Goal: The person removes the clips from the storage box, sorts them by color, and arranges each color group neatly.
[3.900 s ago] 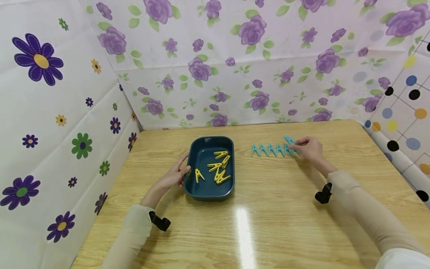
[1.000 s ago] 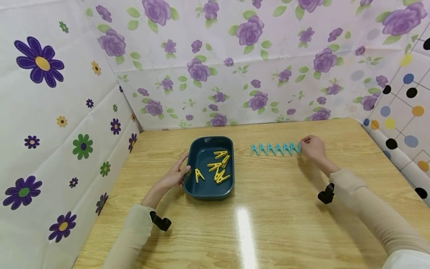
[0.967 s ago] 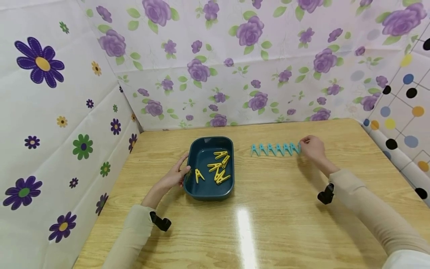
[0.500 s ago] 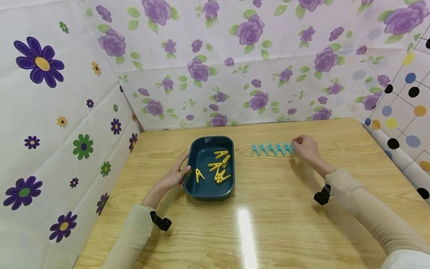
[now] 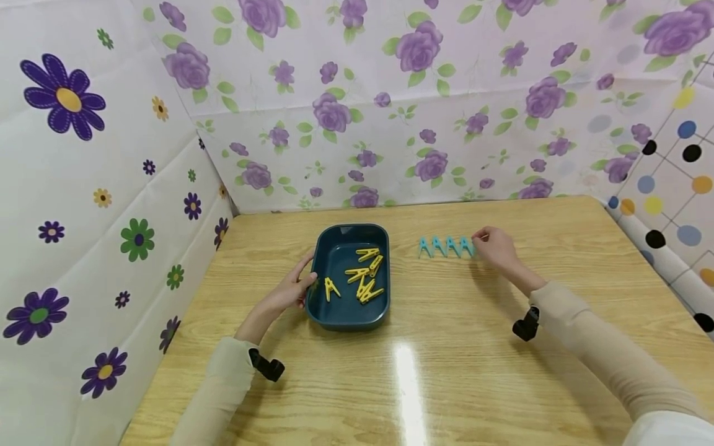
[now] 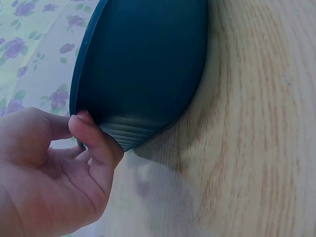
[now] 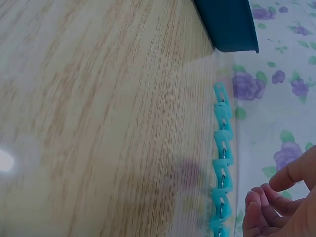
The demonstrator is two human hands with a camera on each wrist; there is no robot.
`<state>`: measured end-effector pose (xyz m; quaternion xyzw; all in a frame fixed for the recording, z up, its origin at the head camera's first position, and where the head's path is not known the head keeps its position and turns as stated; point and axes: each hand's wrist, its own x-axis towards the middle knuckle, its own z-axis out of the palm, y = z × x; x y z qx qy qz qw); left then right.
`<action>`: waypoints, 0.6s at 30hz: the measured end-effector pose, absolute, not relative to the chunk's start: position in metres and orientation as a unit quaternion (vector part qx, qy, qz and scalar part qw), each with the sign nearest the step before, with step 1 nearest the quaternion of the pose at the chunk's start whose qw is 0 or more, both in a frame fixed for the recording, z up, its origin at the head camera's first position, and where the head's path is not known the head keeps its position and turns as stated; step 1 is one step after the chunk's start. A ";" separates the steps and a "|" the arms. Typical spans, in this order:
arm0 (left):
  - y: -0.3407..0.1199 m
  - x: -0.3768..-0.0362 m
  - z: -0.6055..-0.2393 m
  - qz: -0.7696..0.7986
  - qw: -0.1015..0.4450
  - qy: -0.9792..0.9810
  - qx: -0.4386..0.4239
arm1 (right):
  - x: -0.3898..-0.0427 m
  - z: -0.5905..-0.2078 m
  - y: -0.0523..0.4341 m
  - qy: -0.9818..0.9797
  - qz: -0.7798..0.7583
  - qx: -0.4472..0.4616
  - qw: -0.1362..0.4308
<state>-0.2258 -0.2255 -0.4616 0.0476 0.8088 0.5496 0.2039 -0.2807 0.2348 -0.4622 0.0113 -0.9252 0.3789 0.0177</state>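
My left hand (image 5: pixel 289 291) grips the left side of a dark blue plastic tub (image 6: pixel 148 59), fingers and thumb pinching its wall at the rim. Several yellow clothespins (image 5: pixel 357 274) lie loose inside the tub. To the right, a straight row of light blue clothespins (image 5: pixel 437 246) stands on the table, legs down, side by side. My right hand (image 5: pixel 496 249) is at the row and hides its right part in the head view. In the right wrist view, the right hand's fingers (image 7: pixel 266 197) are loosely curled beside the light blue row, with nothing seen between them.
The wood-grain table (image 5: pixel 446 371) backs onto a floral cloth wall (image 5: pixel 362 111). Patterned cloth also hangs on the left (image 5: pixel 100 248) and right (image 5: pixel 680 186). Black wrist cameras (image 5: pixel 266 365) sit on both sleeves.
My right hand earlier held a blue clothespin above the row's right end; that clothespin has left its fingers. The hand then moved left along the row. My left hand stays on the tub.
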 end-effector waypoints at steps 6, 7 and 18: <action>-0.225 -0.224 -0.459 0.550 0.207 0.808 0.044 | -0.283 -0.461 0.225 -0.924 0.383 0.009 -0.011; -0.225 -0.224 -0.459 0.551 0.208 0.807 0.043 | -0.283 -0.461 0.223 -0.923 0.385 0.011 -0.013; -0.225 -0.224 -0.459 0.551 0.206 0.808 0.038 | -0.286 -0.460 0.203 -0.927 0.374 0.023 -0.002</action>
